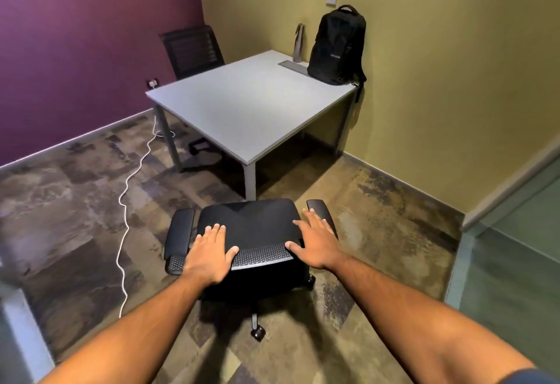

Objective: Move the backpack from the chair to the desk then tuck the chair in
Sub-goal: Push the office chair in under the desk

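Note:
A black backpack (337, 47) stands upright at the far right corner of the grey desk (242, 104), leaning against the yellow wall. A black wheeled office chair (251, 223) with armrests stands on the floor in front of the desk's near corner, its seat bare. My left hand (210, 251) lies on the left end of the mesh backrest top, fingers spread over it. My right hand (316, 242) rests on the right end of the backrest, fingers apart and reaching toward the right armrest.
A metal bottle (299, 42) stands on the desk beside the backpack. A second black chair (192, 50) sits behind the desk against the purple wall. A white cable (125, 201) runs from a wall socket across the floor. A low ledge borders the right side.

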Tool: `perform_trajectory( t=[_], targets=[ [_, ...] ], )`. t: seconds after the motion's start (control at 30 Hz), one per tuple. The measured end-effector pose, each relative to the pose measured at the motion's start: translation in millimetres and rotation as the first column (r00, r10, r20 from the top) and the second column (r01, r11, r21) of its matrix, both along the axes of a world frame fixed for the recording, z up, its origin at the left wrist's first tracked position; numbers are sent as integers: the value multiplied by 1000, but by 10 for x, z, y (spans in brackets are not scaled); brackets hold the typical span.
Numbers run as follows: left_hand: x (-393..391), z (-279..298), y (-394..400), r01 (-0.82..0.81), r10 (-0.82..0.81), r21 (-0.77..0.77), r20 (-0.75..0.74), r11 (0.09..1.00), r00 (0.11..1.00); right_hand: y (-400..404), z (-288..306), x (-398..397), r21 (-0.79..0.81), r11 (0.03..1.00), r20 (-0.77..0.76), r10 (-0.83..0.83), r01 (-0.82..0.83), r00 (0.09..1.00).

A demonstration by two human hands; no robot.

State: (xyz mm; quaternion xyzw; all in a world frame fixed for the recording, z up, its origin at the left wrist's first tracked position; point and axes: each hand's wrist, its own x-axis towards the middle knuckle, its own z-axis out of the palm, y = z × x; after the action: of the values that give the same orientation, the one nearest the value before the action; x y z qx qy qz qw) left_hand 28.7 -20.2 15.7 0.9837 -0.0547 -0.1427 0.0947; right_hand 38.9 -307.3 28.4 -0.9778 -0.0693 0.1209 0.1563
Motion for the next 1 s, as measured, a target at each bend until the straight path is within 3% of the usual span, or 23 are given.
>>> perform_trajectory(
  t=[0.13,0.33,0.5,0.67,0.83,1.0],
  targets=[
    [-172,-55,106,7,-9,-61,-45,998,999,9,-87,-71,12,993,-134,120,-119,984],
    [-218,-147,208,135,-135,0,-22,991,991,-71,-174,-115,-143,947,-73,279,-287,957],
    [-181,-225,227,182,-182,61,-2,981,983,-169,-220,-62,-180,912,-51,366,-369,929],
    [-133,-275,155,156,-155,89,-19,984,988,-207,-231,50,-211,907,-46,363,-365,931],
    [-212,-304,98,142,-150,110,60,984,987,-163,-328,-72,-231,927,82,320,-294,944],
    [-420,-367,38,155,-171,126,127,980,977,-152,-388,-299,-234,934,55,291,-271,955]
  ],
)
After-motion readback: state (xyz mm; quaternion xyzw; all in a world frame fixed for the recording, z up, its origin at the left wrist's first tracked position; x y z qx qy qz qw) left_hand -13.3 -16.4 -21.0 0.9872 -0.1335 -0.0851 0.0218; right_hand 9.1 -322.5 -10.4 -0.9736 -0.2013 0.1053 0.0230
